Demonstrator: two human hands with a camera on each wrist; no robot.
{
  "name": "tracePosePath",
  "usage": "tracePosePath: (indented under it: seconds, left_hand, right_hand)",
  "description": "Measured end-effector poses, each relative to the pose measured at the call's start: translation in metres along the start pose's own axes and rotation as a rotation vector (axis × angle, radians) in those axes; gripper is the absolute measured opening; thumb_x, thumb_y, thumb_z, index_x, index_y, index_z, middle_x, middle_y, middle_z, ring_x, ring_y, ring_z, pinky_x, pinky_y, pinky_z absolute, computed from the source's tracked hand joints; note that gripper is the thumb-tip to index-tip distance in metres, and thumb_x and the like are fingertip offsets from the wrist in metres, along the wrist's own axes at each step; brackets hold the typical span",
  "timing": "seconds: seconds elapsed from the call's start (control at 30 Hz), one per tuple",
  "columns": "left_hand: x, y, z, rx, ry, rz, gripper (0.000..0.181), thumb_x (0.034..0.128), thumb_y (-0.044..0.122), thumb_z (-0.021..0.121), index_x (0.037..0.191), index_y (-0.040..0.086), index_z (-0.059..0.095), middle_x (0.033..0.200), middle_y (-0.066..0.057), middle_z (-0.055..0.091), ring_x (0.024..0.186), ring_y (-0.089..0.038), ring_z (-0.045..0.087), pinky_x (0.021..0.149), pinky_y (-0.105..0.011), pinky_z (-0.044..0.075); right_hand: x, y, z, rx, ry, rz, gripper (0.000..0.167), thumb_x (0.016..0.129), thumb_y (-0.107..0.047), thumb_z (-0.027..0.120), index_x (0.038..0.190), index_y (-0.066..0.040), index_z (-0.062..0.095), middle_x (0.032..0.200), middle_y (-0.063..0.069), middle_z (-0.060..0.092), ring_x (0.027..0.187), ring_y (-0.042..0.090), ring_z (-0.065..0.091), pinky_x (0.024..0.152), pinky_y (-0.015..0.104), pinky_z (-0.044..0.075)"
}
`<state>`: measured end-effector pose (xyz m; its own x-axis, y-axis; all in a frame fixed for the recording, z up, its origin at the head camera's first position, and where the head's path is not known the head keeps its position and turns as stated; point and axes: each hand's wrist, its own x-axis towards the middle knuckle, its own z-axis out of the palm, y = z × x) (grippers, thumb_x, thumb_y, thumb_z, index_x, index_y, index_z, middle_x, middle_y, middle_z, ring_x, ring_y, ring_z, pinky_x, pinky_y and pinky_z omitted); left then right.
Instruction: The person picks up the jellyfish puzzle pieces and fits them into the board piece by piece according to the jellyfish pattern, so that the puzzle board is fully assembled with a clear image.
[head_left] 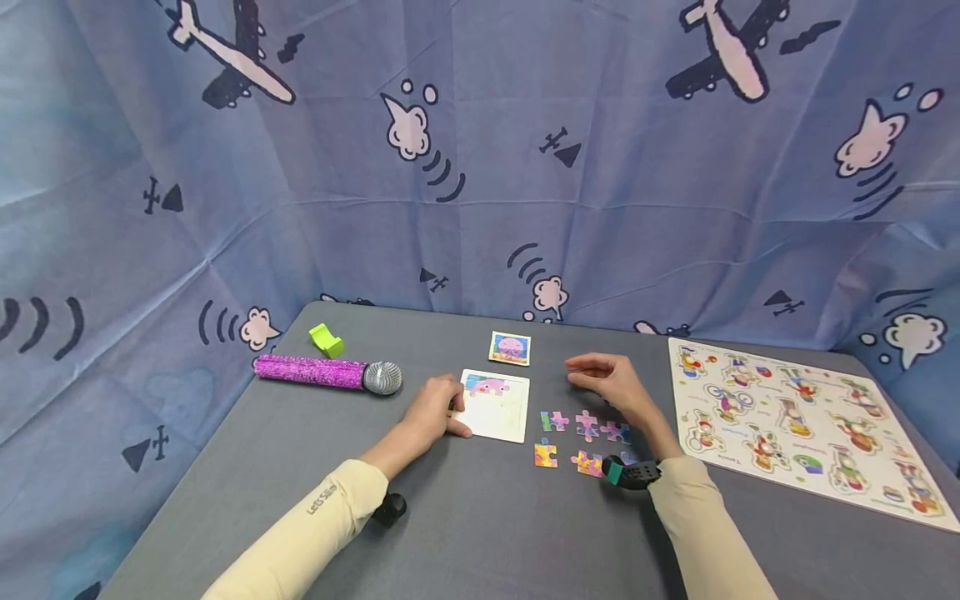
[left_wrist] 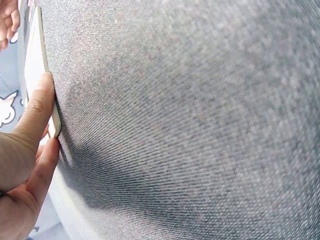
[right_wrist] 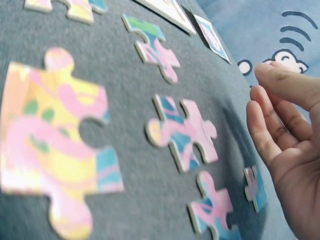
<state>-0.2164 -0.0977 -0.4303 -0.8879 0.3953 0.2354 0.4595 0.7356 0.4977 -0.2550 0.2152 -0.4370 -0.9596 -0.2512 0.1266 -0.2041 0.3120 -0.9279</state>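
A white puzzle tray (head_left: 498, 419) lies flat in the middle of the table, with pink-and-blue puzzle pieces fitted along its top. My left hand (head_left: 435, 407) holds the tray's left edge; in the left wrist view its thumb and fingers (left_wrist: 46, 167) meet the edge near a corner. Several loose jigsaw pieces (head_left: 587, 426) in pink, blue and yellow lie right of the tray. My right hand (head_left: 609, 385) hovers above and behind them, fingers loosely bent and holding nothing. Behind the tray is a small picture card (head_left: 510, 348) with a pink octopus-like figure.
Left of the tray lies a glittery purple microphone (head_left: 322, 372), with a bright green block (head_left: 327, 340) behind it. A large white board of cartoon figures (head_left: 810, 421) covers the table's right side. A blue patterned curtain (head_left: 480, 167) hangs behind the grey table (head_left: 480, 533).
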Motion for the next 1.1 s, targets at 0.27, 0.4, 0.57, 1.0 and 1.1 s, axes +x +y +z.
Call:
tracePosePath:
  seconds: [0.27,0.4,0.57,1.0,1.1]
  left_hand:
    - [0.000,0.000,0.000,0.007,-0.008,-0.011,0.041,0.0535,0.019,0.093,0.068,0.005,0.057,0.069,-0.004,0.048,0.058,-0.012,0.039,0.053,-0.024,0.036]
    - [0.000,-0.001,0.001,0.001,-0.011,-0.014,0.041,0.0538,0.018,0.093,0.068,0.004,0.057,0.070,-0.004,0.048,0.058,-0.013,0.040,0.053,-0.024,0.037]
    - [0.000,-0.001,0.001,0.001,-0.005,-0.010,0.041,0.0539,0.018,0.093,0.068,0.004,0.057,0.070,-0.004,0.048,0.058,-0.013,0.040,0.053,-0.024,0.037]
    - [0.000,0.001,-0.001,0.017,0.006,0.024,0.041,0.0528,0.018,0.093,0.068,0.003,0.058,0.070,-0.005,0.050,0.059,-0.012,0.040,0.053,-0.025,0.038]
    - [0.000,0.001,-0.001,0.022,0.005,0.022,0.041,0.0529,0.018,0.093,0.067,0.003,0.057,0.070,-0.005,0.050,0.059,-0.011,0.039,0.053,-0.025,0.038]
  right_hand:
    - [-0.006,0.002,-0.013,-0.008,0.008,0.006,0.036,0.087,-0.009,0.069,0.116,0.010,0.061,0.115,0.028,0.063,0.089,0.003,0.063,0.078,0.016,0.050]
    - [-0.010,0.004,-0.020,-0.008,0.021,0.006,0.037,0.087,-0.009,0.069,0.117,0.011,0.061,0.115,0.029,0.062,0.087,0.001,0.063,0.077,0.016,0.050]
    - [-0.014,0.008,-0.030,-0.043,0.035,0.006,0.036,0.088,-0.010,0.069,0.116,0.010,0.061,0.114,0.028,0.063,0.087,0.001,0.063,0.076,0.017,0.051]
    - [-0.026,0.008,-0.052,-0.210,0.035,0.039,0.035,0.089,-0.016,0.068,0.116,0.007,0.063,0.114,0.024,0.064,0.092,0.001,0.061,0.077,0.015,0.047]
    - [-0.028,0.008,-0.056,-0.282,0.020,0.051,0.033,0.089,-0.014,0.068,0.115,0.006,0.064,0.113,0.022,0.065,0.093,0.006,0.061,0.076,0.017,0.047]
